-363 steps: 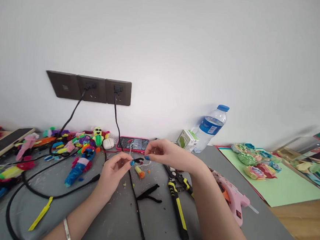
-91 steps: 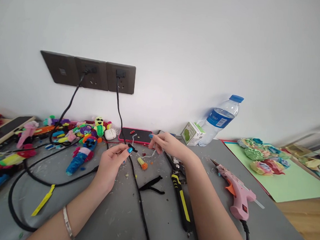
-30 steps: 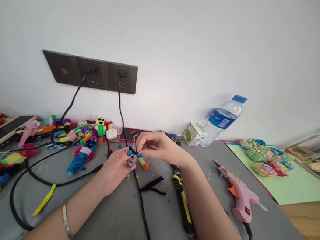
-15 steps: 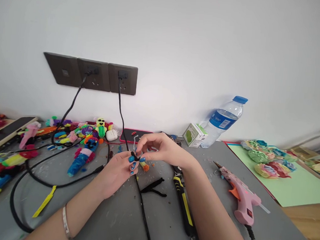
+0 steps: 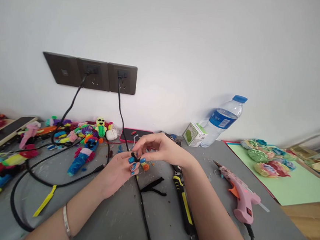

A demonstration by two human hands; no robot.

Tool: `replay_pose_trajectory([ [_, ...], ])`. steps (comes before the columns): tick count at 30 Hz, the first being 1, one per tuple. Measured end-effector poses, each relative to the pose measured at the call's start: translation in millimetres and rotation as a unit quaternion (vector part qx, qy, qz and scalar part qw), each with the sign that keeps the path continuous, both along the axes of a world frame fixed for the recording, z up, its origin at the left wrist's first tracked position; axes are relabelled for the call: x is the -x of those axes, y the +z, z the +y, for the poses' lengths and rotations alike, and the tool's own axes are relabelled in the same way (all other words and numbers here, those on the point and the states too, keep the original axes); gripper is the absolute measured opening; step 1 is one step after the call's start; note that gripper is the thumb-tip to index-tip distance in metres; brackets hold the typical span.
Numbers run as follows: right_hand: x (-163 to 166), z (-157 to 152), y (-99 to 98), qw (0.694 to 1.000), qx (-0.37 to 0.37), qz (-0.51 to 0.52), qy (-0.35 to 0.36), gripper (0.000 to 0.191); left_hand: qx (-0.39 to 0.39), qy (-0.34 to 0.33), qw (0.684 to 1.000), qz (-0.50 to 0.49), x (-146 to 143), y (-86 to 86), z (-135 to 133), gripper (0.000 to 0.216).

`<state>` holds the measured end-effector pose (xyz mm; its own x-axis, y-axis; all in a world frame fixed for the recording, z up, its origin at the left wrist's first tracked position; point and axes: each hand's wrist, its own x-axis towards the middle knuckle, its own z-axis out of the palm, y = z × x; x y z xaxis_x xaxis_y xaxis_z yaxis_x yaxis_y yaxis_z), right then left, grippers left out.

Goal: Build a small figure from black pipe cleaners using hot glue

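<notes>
Black strip, location: the small black strip (image 5: 135, 156) is bent, raised between the fingertips above the grey table (image 5: 108, 219), in front of the cord.
Left hand: thumb and fingers of the left hand (image 5: 119, 173) pinch the strip.
Right hand: thumb and forefinger of the right hand (image 5: 164, 150) curl narrowly at its other end; cannot tell whether they grip or only touch.
Weight, est.: very light.
Stiffness, est.: soft, fuzzy surface, probably over a bendable core; should keep a bend.
Slip and fragility, est.: low slip; hard to break, easy to crush out of shape.
Best hold, est.: fingertip pinch close to the bend, free ends left clear.
Black pieces: 2; strip in the hands, forked piece (image 5: 154, 187) on the table.
Tools: 2; yellow-black pliers (image 5: 182, 203), pink glue gun (image 5: 244, 202).
Phones: 2; pink-edged phone (image 5: 125, 135), pale-edged phone (image 5: 7, 134).
Drinks: 1 bottle (image 5: 223, 119), tilted; 1 carton (image 5: 193, 135).
Wall panels: 3 (image 5: 62, 68).
Plugged cords: 2 (image 5: 121, 113).
Colourful figures: several (image 5: 82, 160); overlapping, no sure count.
</notes>
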<state>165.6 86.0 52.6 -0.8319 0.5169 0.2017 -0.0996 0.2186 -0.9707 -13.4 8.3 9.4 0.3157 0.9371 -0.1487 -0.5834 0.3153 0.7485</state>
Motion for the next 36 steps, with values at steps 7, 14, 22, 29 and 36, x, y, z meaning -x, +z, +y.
replay_pose_trajectory([
  [7,0.7,-0.8,-0.2,1.0,0.026,0.005,0.003,0.02,0.003,-0.004,1.0,0.005,0.3,-1.0,0.0,0.038],
  [14,0.7,0.4,-1.4,0.999,0.035,0.009,0.01,0.017,0.007,-0.007,1.0,0.001,0.1,-2.4,0.9,0.038],
  [22,0.1,0.9,-3.8,0.999,0.037,0.012,0.006,0.014,0.01,-0.01,1.0,0.001,-1.1,-1.5,-0.1,0.038],
  [29,-1.4,1.6,-5.1,1.0,0.027,0.001,0.009,0.013,0.018,-0.028,0.999,-0.006,-1.3,-1.3,-1.5,0.037],
  [36,-1.5,0.8,-3.2,1.0,0.018,-0.004,0.018,0.012,0.008,-0.05,0.999,-0.018,0.6,-4.9,-0.4,0.03],
])
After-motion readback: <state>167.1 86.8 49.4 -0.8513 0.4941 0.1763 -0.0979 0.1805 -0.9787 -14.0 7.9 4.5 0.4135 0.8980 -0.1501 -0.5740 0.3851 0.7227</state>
